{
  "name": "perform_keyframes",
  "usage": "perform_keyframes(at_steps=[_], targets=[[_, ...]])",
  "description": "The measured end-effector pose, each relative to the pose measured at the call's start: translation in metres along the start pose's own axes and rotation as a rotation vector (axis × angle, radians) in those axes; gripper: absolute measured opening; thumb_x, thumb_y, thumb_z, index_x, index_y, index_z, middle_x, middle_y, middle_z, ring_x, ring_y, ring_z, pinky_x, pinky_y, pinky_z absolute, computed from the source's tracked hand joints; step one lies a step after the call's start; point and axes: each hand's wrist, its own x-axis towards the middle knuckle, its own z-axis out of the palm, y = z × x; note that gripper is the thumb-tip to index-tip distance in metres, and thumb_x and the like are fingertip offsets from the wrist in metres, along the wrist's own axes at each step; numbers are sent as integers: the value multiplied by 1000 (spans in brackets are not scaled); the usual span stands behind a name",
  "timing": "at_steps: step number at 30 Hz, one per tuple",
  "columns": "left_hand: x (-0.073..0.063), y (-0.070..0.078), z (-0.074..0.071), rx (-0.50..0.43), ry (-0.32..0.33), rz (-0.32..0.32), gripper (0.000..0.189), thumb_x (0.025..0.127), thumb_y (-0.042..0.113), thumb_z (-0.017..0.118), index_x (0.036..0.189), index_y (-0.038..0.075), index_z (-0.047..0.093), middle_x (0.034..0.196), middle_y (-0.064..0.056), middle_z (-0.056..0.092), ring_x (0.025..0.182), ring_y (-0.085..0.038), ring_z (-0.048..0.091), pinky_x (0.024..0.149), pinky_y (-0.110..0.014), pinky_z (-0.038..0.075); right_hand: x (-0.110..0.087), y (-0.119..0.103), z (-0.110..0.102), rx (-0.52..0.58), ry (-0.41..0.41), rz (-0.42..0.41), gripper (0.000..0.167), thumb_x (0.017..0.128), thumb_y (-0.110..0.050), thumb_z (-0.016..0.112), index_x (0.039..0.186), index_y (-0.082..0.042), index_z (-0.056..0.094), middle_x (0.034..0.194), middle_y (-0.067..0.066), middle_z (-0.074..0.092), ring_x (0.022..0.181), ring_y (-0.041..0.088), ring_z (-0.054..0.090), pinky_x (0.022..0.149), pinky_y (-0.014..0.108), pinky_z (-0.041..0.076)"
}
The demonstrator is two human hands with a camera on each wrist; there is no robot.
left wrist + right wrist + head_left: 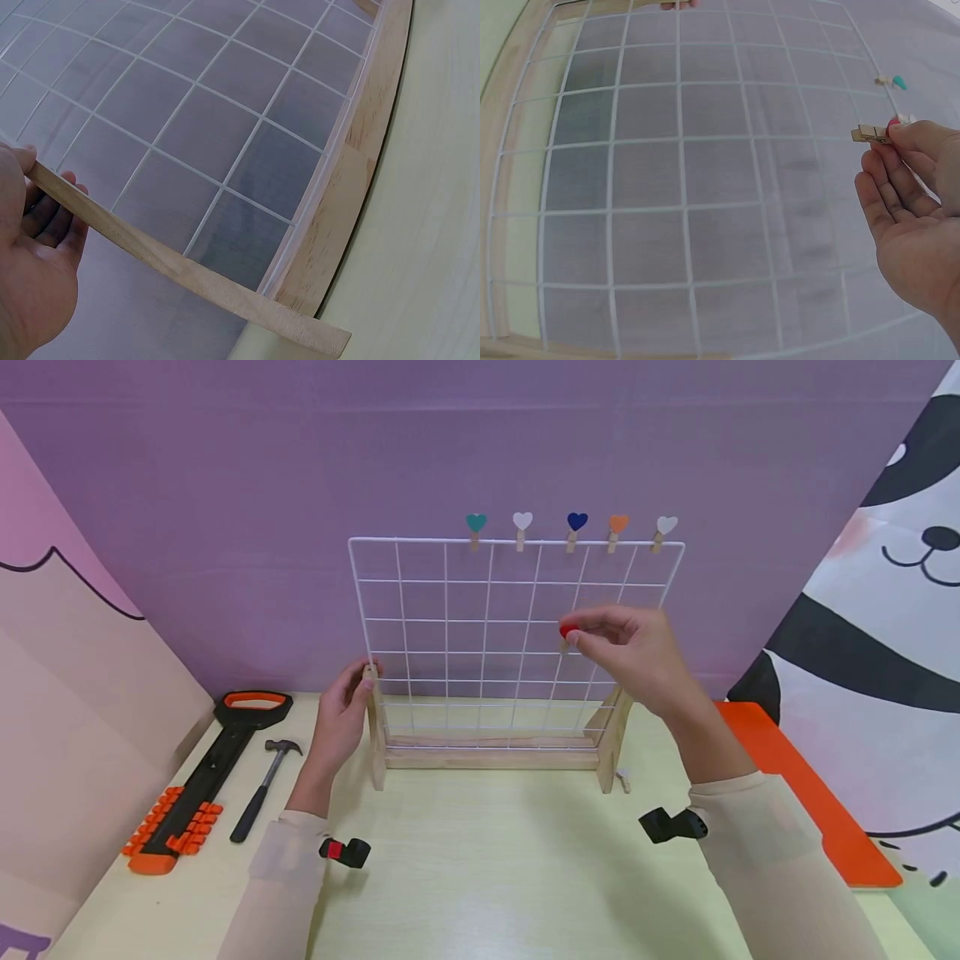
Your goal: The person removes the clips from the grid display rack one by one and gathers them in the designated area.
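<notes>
A white wire grid (465,582) stands upright in a wooden stand (491,761). My left hand (341,714) grips the stand's left upright, thumb and fingers on either side of the wood (150,255) in the left wrist view. In front of the grid, toward its right side, my right hand (637,647) pinches a small wooden clothespin (870,134) by its red heart (567,631). Along the top wire sit heart clothespins: teal (476,523), white (522,520), dark blue (577,521), orange (618,523) and another white one (667,524).
Beside the stand's right foot lies a pale clothespin (624,780). At the left are a claw hammer (258,793) and a long black tool (217,768) with an orange-lined handle and orange pieces. An orange panel (810,793) lies at the right. A purple backdrop (225,485) rises behind the grid.
</notes>
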Motion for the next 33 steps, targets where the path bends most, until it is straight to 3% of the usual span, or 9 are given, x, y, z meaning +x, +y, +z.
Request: perform_keyframes(at_steps=[7, 12, 19, 27, 33], targets=[[0, 1, 1, 19, -1, -5, 40, 110, 22, 51, 145, 3, 54, 139, -20, 62, 131, -21, 57, 102, -12, 44, -16, 20, -9, 13, 16, -13, 21, 99, -11, 69, 116, 0, 74, 100, -9, 77, 92, 6, 71, 84, 14, 56], [0, 1, 0, 33, 2, -1, 42, 110, 26, 51, 146, 6, 54, 140, -20, 61, 130, -15, 57, 105, -13, 43, -29, 33, -15, 8, 34, 35, 26, 100, -13, 68, 122, 1, 72, 103, -13, 76, 95, 4, 70, 87, 12, 55], [0, 0, 1, 30, 4, -6, 42, 110, 24, 51, 146, 3, 53, 140, -19, 62, 134, -22, 56, 107, -14, 43, -45, 51, -23, 55, 75, 88, 29, 100, -13, 68, 124, 1, 71, 103, -13, 77, 96, 6, 72, 88, 13, 55], [-1, 0, 0, 40, -3, -9, 44, 110, 25, 50, 147, 2, 51, 143, -22, 60, 136, -24, 55, 119, -37, 41, -63, 76, -28, 81, 82, 86, 31, 100, -13, 68, 126, 4, 69, 107, -11, 78, 101, 6, 70, 90, 11, 53], [-2, 0, 0, 33, 1, -10, 44, 110, 25, 51, 148, 2, 51, 144, -25, 59, 136, -25, 55, 108, -14, 43, -80, 97, -28, 46, 104, 110, 31, 100, -12, 67, 127, 6, 68, 108, -14, 76, 99, 0, 69, 89, 9, 53]])
